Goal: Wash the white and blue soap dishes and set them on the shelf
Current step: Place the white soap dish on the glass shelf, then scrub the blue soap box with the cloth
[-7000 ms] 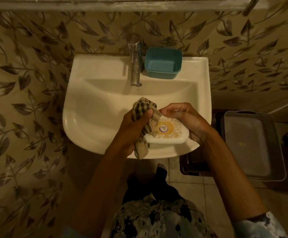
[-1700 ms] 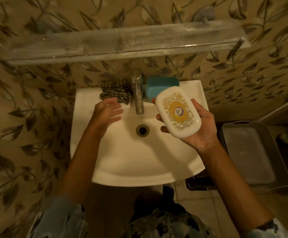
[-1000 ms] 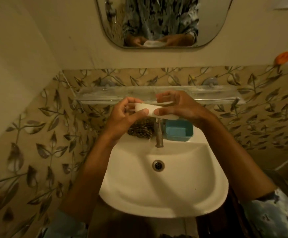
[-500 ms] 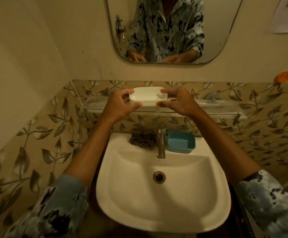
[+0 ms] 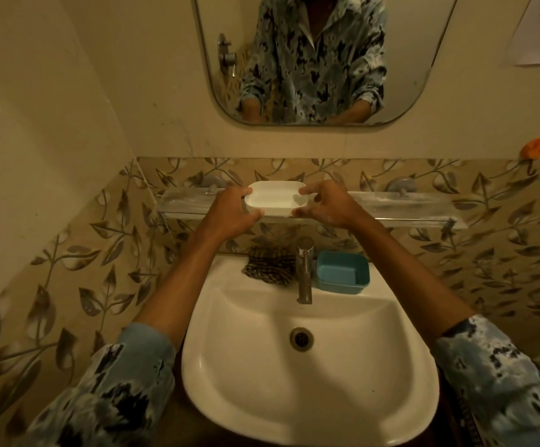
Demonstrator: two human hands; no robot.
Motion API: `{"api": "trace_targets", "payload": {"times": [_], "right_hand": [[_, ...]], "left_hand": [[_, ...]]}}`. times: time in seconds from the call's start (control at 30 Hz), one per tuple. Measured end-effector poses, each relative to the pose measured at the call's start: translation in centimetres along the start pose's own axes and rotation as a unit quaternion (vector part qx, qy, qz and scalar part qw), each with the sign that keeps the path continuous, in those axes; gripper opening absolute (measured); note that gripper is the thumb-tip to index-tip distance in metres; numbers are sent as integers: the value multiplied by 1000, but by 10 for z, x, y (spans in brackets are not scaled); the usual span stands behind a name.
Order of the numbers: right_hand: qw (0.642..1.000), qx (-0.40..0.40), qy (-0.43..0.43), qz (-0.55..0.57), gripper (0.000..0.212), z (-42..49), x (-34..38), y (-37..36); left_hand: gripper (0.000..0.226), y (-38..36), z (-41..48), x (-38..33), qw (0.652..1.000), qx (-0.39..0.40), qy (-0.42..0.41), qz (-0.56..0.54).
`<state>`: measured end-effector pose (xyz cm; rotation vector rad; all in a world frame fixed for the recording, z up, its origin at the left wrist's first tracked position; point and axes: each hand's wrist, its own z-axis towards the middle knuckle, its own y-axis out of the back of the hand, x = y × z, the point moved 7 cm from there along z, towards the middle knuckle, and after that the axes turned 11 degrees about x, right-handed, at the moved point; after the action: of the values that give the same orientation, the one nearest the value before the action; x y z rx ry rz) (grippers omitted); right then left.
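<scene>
now, white soap dish [image 5: 275, 198]: hollow side up and level, at the left-middle stretch of the shelf, held at both ends; resting on the glass or just above it, cannot tell which.
shelf [image 5: 407, 204]: long glass strip on the far wall, above the sink, running left to right across the leaf-patterned tiles.
left hand [image 5: 233, 214]: grips the dish's left end, fingers curled over the far rim, thumb pressed to the near edge.
right hand [image 5: 325, 209]: pinches the dish's right end, thumb at the near corner, forefinger on the far corner, remaining fingers loosely bent.
blue soap dish [image 5: 343, 272]: open side up on the sink's far ledge, just right of the tap, well below the shelf.
checked cloth [image 5: 270, 266]: bunched on the same ledge, just left of the tap.
tap [image 5: 304, 272]: chrome, upright at the middle of the far ledge, spout over the bowl.
sink [image 5: 375, 382]: white, with the drain [image 5: 301, 338] at the middle of the bowl.
mirror [image 5: 423, 59]: on the far wall above the shelf, reflecting a patterned shirt and both forearms.
sleeves [image 5: 117, 388]: blue-and-white patterned, pushed up the forearms, near left and near right.
orange blob [image 5: 538, 146]: stuck to the wall at far right, just above the tile line.
</scene>
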<state>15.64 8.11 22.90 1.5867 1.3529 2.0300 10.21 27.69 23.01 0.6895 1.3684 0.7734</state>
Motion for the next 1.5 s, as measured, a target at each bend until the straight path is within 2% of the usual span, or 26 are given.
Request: {"api": "trace_targets", "payload": {"times": [0.13, 0.47, 0.53, 0.63, 0.67, 0.73, 0.8, 0.87, 0.93, 1.07, 1.13, 1.2, 1.33, 1.5], "right_hand": [[1000, 17, -15, -14, 63, 3, -6, -4], [1000, 4, 15, -10, 51, 3, -3, -8], [1000, 4, 20, -19, 54, 2, -1, -9], [999, 2, 23, -23, 72, -6, 1, -9], [999, -17, 25, -26, 76, -12, 2, -8], [993, -111, 38, -13, 75, -31, 4, -2], [969, -236, 78, 12, 60, -63, 2, 2], [938, -328, 115, 12, 41, -99, -11, -4], [931, -352, 98, 12, 32, -126, -43, -20], [959, -280, -32, 10, 22, -149, -124, -56], [971, -213, -109, 5, 28, -149, -162, -72], [976, -158, -149, -13, 38, -144, -183, -85], [985, -58, -130, -95, 64, -121, -198, -103], [976, 37, -90, -194, 70, -94, -206, -119]], "left_hand": [[64, -4, -1, -3, 1000, 3, -6, 15], [60, -8, -3, -1, 1000, -8, 4, 24], [59, -8, -3, 1, 1000, -2, 5, 23], [55, -9, -11, -7, 999, -25, -17, 32], [53, -8, -18, -11, 997, -58, -35, 47], [46, -9, -40, -17, 983, -156, -67, 66], [32, -21, -67, -9, 965, -245, -79, 50], [24, -49, -87, 11, 964, -258, -61, 29], [25, -86, -91, 37, 981, -195, -7, 9], [33, -146, -80, 69, 998, -38, 37, 31], [36, -167, -68, 78, 997, 21, 45, 64], [43, -181, -53, 83, 991, 69, 61, 99], [57, -193, -20, 78, 984, 90, 59, 144], [60, -190, 7, 68, 987, 64, 35, 146]]}}
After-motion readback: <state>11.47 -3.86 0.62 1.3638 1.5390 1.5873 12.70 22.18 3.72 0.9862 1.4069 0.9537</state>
